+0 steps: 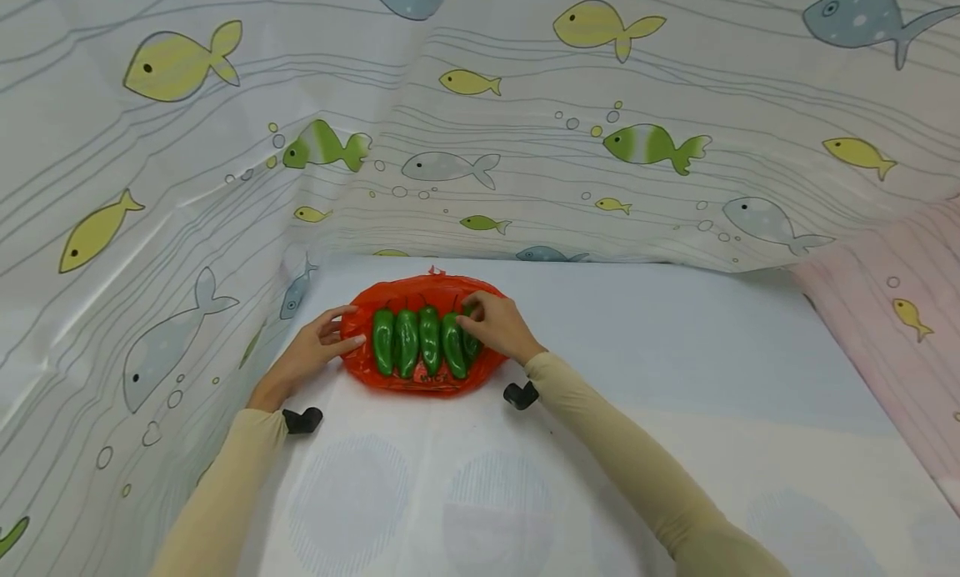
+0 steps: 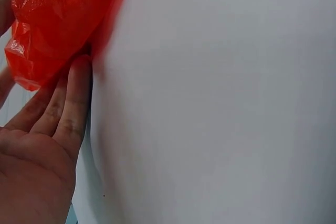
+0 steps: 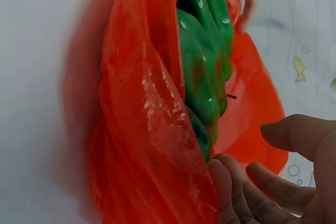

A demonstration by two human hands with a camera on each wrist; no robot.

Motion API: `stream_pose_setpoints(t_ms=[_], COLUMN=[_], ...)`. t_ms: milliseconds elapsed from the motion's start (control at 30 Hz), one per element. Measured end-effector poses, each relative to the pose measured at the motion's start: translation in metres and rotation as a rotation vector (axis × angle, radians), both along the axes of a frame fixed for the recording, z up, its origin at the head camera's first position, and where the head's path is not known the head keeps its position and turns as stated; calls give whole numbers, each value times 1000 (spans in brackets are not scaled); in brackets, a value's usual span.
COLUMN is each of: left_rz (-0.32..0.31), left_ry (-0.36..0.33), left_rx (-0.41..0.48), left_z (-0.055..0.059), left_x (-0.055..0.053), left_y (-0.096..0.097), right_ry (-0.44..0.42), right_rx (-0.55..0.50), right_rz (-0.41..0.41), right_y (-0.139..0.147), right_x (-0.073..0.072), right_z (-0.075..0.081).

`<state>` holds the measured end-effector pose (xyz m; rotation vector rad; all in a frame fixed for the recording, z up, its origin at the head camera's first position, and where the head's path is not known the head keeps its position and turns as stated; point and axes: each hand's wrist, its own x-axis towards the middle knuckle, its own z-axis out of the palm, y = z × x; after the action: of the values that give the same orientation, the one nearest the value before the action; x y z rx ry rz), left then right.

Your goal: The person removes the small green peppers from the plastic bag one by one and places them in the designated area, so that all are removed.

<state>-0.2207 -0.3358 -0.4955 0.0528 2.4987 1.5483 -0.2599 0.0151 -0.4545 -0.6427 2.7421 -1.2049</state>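
Observation:
Several long green peppers (image 1: 407, 343) lie side by side on an opened red plastic bag (image 1: 358, 365), their thin stems towards the far side. At the bag's left edge is my left hand (image 1: 315, 349), thumb and fingers apart. In the left wrist view its fairly straight fingers (image 2: 77, 90) reach against the bag's crumpled side. My right hand (image 1: 498, 323) is over the bag's right end, covering part of the rightmost pepper (image 1: 471, 343). The right wrist view shows its fingertips (image 3: 220, 174) at the bag's edge close to the pepper ends, the thumb standing apart.
Under the bag is a white table cover (image 1: 480, 494) with pale round patterns. A fish-printed curtain (image 1: 525, 160) rises behind and on the left, and a pink one (image 1: 892, 310) hangs at the right. Small black devices (image 1: 303, 420) sit at both wrists.

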Motion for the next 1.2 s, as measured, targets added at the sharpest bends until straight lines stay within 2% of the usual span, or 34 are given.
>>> stream_pose_setpoints(t_ms=[167,367,500,1000,1200], left_rz=[-3,-41,-64,-71,-74], left_ry=[6,15,25,18,9], left_rx=[0,53,52,14,1], left_z=[3,23,30,31,34], left_x=[2,10,14,12,12], left_y=[3,13,16,19,21], right_ry=[15,22,6,-84,-143], right_rx=[17,42,88,162,207], right_rz=[-55,-90,-98,-123,-98], right_y=[-1,-3,-4,-5,-7], right_x=[-7,-14,-17,-24,-27], right_z=[-4,-9,-12,-14,-13])
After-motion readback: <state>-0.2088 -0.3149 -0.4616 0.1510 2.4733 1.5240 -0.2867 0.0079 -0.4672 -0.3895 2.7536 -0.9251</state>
